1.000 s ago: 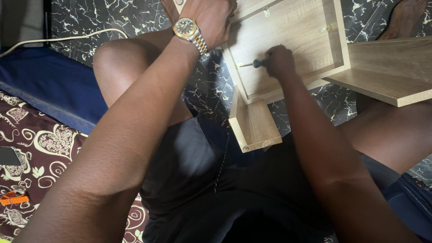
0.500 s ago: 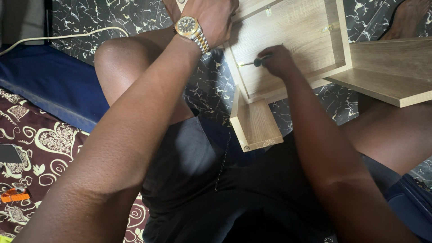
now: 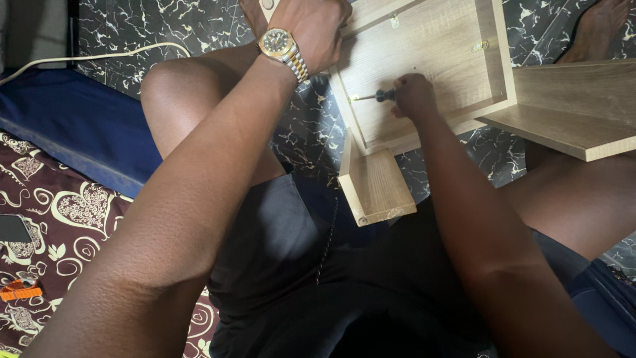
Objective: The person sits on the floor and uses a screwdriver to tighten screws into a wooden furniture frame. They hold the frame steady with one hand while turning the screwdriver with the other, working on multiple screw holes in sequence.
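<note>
At far left an orange tool [image 3: 18, 290] lies on the patterned mat [image 3: 79, 219]. The left hand [image 3: 311, 30], watch on its wrist, is closed over the top edge of the wooden cabinet piece [image 3: 430, 53], steadying it on the floor. The right hand [image 3: 416, 95] grips a screwdriver [image 3: 374, 97], tip against the side wall. Panels look mostly joined; this screw seems not yet fully driven

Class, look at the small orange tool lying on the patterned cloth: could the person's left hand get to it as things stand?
Probably not right away. The left hand grips the top edge of the wooden panel, far from the orange tool. Nothing blocks the path, but it must let go first.
</note>
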